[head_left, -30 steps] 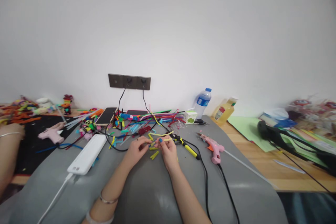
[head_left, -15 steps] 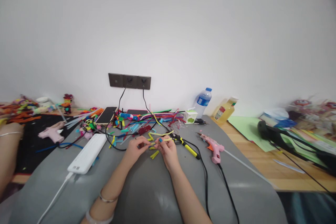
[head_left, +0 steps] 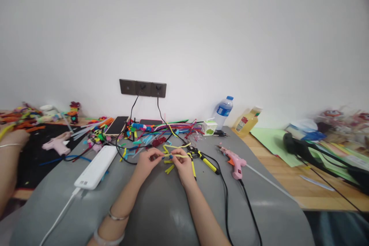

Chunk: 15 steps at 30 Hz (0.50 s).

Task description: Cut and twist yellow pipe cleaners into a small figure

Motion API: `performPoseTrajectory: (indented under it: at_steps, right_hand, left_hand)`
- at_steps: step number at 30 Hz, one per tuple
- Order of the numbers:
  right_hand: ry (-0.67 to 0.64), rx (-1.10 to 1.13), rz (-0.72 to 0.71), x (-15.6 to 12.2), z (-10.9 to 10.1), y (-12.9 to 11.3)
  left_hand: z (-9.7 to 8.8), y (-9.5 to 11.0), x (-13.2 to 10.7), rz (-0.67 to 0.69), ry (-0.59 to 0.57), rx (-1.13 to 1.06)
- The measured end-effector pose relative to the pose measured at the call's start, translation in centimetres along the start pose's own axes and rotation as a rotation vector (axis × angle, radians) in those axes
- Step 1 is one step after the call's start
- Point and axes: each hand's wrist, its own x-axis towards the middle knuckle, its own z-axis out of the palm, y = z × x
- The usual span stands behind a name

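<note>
My left hand (head_left: 150, 160) and my right hand (head_left: 181, 163) meet fingertip to fingertip over the grey table mat. Both are closed in a pinch on a yellow pipe cleaner (head_left: 181, 156), whose free end sticks out to the right past my right fingers. Short yellow pipe cleaner pieces (head_left: 169, 169) lie on the mat just below the fingertips. Another long yellow pipe cleaner (head_left: 177, 147) lies behind the hands. Pliers with yellow-and-black handles (head_left: 210, 163) rest open on the mat, right beside my right hand.
A pink glue gun (head_left: 238, 163) with its cord lies to the right, a white power bank (head_left: 96, 167) to the left. Behind are a pile of coloured pipe cleaners (head_left: 173, 127), a phone (head_left: 117, 126) and a water bottle (head_left: 223, 112). Another person's hand (head_left: 11, 144) is at far left.
My fingertips have drawn together on the yellow pipe cleaner, and my right hand has shifted slightly, uncovering more of the pliers' handle. The other person's hand at far left has moved a little.
</note>
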Motion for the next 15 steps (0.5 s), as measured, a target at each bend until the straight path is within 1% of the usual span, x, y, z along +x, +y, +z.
performPoseTrajectory:
  at_steps: [4, 7, 11, 15]
  right_hand:
    - [0.019, -0.021, 0.017, 0.1, 0.02, 0.15]
    - [0.002, -0.028, 0.037, 0.12, 0.13, 0.13]
    - [-0.056, -0.019, 0.079, 0.03, 0.37, -0.13]
    - [-0.085, 0.042, 0.084, -0.2, 0.49, -0.5]
  left_hand:
    - [0.07, 0.22, 0.06, 0.011, -0.014, -0.006]
    - [0.02, 0.18, 0.04, -0.002, -0.001, -0.035]
    - [0.04, 0.02, -0.03, -0.085, 0.025, -0.172]
    - [0.41, 0.19, -0.05, -0.187, 0.011, -0.361]
